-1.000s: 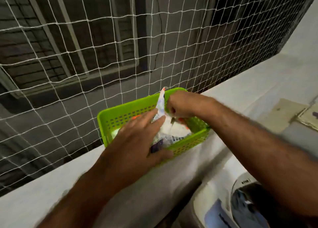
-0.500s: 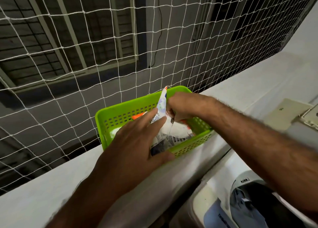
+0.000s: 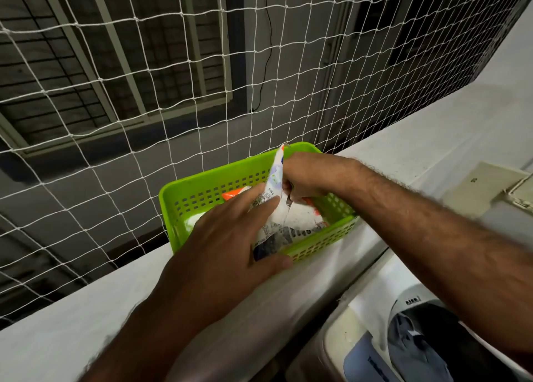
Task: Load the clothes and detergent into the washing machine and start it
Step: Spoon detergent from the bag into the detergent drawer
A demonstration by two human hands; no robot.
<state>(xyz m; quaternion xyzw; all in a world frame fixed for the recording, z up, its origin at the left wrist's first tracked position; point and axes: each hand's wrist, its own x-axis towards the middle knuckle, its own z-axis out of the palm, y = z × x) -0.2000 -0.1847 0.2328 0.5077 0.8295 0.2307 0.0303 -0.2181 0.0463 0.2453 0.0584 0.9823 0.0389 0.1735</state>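
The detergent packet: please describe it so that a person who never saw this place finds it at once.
On the white ledge before the netting sits a green basket. The detergent packet stands up out of it, its top pinched by the right hand. It alone is white, crinkled plastic with dark print.

Green basket [image 3: 202,197] on white ledge [image 3: 72,332]

Basket [image 3: 202,192]: on the ledge [image 3: 57,338], against the netting [image 3: 144,93] behind it.
Detergent packet [image 3: 277,214]: in the basket — left hand [image 3: 227,237] near side, right hand [image 3: 305,177] far side.
Washing machine [image 3: 340,344]: near right, below the ledge — clothes [image 3: 415,350] inside.
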